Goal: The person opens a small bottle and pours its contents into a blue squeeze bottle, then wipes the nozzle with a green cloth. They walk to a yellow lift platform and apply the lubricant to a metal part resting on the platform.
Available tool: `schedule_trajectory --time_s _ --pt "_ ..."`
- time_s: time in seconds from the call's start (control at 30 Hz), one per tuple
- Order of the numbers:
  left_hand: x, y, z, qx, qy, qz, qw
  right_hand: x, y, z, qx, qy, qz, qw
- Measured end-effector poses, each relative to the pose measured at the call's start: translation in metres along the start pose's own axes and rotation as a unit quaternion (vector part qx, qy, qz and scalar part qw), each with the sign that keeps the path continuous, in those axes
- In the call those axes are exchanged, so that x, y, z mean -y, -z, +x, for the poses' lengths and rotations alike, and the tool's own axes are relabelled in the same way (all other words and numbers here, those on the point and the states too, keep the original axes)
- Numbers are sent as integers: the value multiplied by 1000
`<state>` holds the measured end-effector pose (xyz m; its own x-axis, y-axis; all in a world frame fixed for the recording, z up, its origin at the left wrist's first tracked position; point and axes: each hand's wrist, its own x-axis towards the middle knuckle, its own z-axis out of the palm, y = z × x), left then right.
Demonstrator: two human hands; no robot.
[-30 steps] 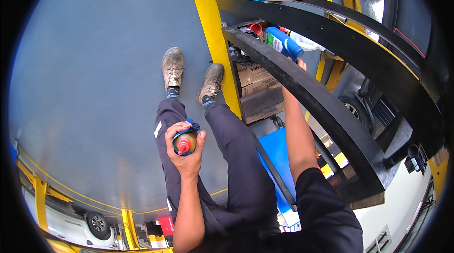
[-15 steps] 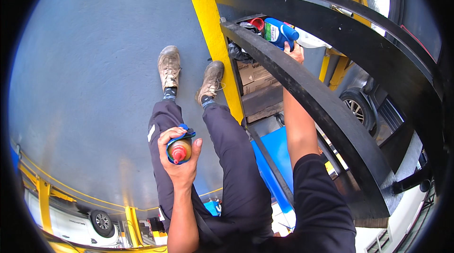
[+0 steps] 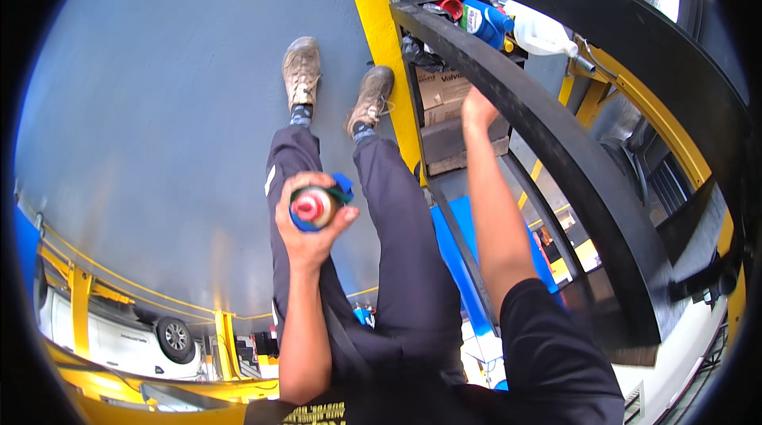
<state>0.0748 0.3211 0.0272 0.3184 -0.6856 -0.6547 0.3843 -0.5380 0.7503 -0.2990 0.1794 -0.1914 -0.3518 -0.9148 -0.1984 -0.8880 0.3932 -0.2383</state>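
Note:
My left hand (image 3: 295, 226) is wrapped round a small bottle with a red nozzle cap (image 3: 311, 207), held over my lap with the cap facing up at me. Something blue and dark green, perhaps a cloth or label, shows around the bottle. On the right, my right hand (image 3: 479, 111) reaches beneath the black shelf beam (image 3: 532, 115), which hides its fingers. Beyond it, a blue jug (image 3: 486, 22) rests on the shelf between a red container (image 3: 451, 8) and a clear whitish bottle with a spout (image 3: 542, 30).
A yellow post (image 3: 377, 20) stands beside my shoes, joined to the shelf. Cardboard boxes (image 3: 443, 96) and black plastic (image 3: 421, 53) lie under the beam. A blue surface (image 3: 456, 226) is below my right arm. A white vehicle (image 3: 103, 334) stands at the lower left.
My right hand has left the blue jug and drawn back toward me under the beam. The whitish bottle now shows fully. My left hand still holds the red-capped bottle; the whole view has shifted.

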Motion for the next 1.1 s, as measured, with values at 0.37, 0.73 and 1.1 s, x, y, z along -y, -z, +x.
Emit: schedule_trajectory --time_s 0.37,0.73,1.1 --pt "-201 -17 -61 45 -171 -77 981 281 291 -204 349 55 414 839" --pt "-452 -126 -208 251 -126 -433 857 359 624 -194 168 307 571 743" --pt "-515 -125 -324 197 -419 -130 877 368 716 -227 82 408 631 655"
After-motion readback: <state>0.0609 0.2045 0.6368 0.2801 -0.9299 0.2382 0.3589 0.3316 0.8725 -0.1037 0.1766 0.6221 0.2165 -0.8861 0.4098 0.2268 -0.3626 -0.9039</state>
